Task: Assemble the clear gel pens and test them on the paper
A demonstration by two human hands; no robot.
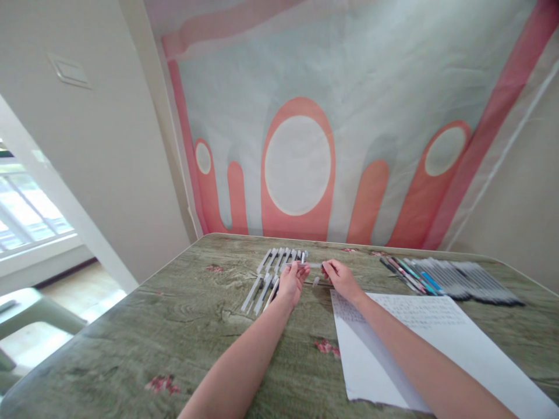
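My left hand (293,284) is closed on a slim, clear pen (312,266) held level above the table. The fingertips of my right hand (343,279) pinch the dark end of that same pen. Whether it is one piece or two parts pulled apart cannot be made out. Just below the gap between the hands lies a small translucent cap-like piece (315,281). Left of my left hand, a far row of clear pens (273,260) lies side by side. A nearer row of clear pens (257,292) is partly hidden by that hand.
Handwritten paper (393,361) lies under my right forearm. Coloured pens (413,276) sit at the right, beside a long row of clear, dark-tipped pens (467,282). The wood-patterned table (144,331) meets a pink-and-grey wall covering (297,227). A pale stool (39,320) stands at the left.
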